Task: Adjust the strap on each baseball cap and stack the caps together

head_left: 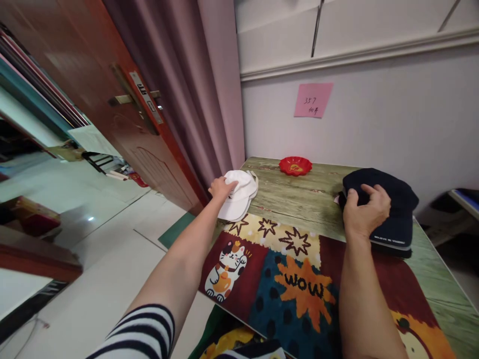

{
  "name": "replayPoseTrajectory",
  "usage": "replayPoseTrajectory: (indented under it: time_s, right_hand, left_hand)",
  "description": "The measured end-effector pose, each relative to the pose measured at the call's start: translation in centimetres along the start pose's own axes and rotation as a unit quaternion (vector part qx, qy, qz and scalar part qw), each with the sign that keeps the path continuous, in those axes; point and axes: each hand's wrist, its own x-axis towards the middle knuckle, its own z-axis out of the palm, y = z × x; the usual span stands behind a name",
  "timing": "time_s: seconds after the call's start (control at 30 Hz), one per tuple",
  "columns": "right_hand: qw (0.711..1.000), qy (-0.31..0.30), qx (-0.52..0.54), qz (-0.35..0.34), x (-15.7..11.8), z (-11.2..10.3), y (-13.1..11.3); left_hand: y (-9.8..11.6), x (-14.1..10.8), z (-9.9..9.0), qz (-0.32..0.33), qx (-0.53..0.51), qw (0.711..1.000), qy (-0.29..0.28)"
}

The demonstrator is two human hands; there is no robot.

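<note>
- The white caps (241, 199) sit at the left corner of the desk (299, 197), the dark caps (396, 204) stacked toward its right end; 2 groups lie well apart, but what's left to do I can't tell.
- Left hand (222, 189): arm stretched straight out, thumb over the white crown, fingers at its side; whether that grip is closed, I can't tell.
- Right hand (368, 212): forearm crossing the patterned mat (258, 259), thumb and fingers parted, a wide grip at the dark crown.
- Beyond, a red dish (295, 165) sits untouched.
</note>
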Motion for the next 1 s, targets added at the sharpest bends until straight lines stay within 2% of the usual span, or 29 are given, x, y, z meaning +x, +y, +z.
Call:
replayPoseTrajectory:
  time_s: [0.07,0.17,0.3,0.4,0.47,0.5,0.63,0.7,0.73,0.83,0.9,1.0]
  right_hand:
    - [1.0,-0.008,0.018,-0.006,0.0,0.2,-0.1]
    - [0.999,-0.02,0.04,-0.008,0.1,0.0,-0.3]
    - [0.996,-0.057,0.066,0.021,0.3,-0.2,-0.4]
    - [0.979,-0.115,0.151,0.074,0.0,0.3,-0.8]
    - [0.942,-0.176,0.253,0.131,-0.6,0.8,-1.6]
    - [0.912,-0.22,0.305,0.163,-1.1,1.0,-2.2]
    - [0.746,-0.426,0.437,0.266,-3.0,1.0,-5.7]
    - [0.678,-0.479,0.485,0.274,-3.6,0.8,-7.3]
    - [0.657,-0.484,0.511,0.272,-3.8,0.7,-7.9]
    - [0.629,-0.462,0.56,0.279,-3.7,0.3,-8.6]
    - [0.619,-0.466,0.565,0.284,-3.4,-0.1,-8.4]
    - [0.613,-0.478,0.566,0.275,-3.3,-0.6,-8.1]
  left_hand:
    - [-0.4,0.0,0.3,-0.014,0.003,1.0,-0.009]
    - [-0.4,-0.2,0.1,-0.003,-0.005,1.0,0.015]
    - [1.0,-0.4,-2.0,0.045,-0.026,0.998,0.042]
    - [2.9,-1.0,-4.3,0.132,-0.099,0.984,0.065]
    - [4.3,-2.1,-5.7,0.189,-0.182,0.962,0.072]
    - [5.1,-2.8,-6.2,0.208,-0.223,0.95,0.07]
    - [7.6,-7.5,-6.9,0.221,-0.342,0.912,0.04]
    - [8.3,-10.3,-6.4,0.212,-0.375,0.902,0.009]
    - [8.5,-11.7,-6.0,0.209,-0.391,0.896,-0.018]
    - [8.0,-14.5,-4.4,0.173,-0.461,0.861,-0.127]
    - [7.0,-15.0,-3.3,0.09,-0.511,0.838,-0.172]
    - [5.2,-14.3,-1.9,-0.065,-0.527,0.821,-0.209]
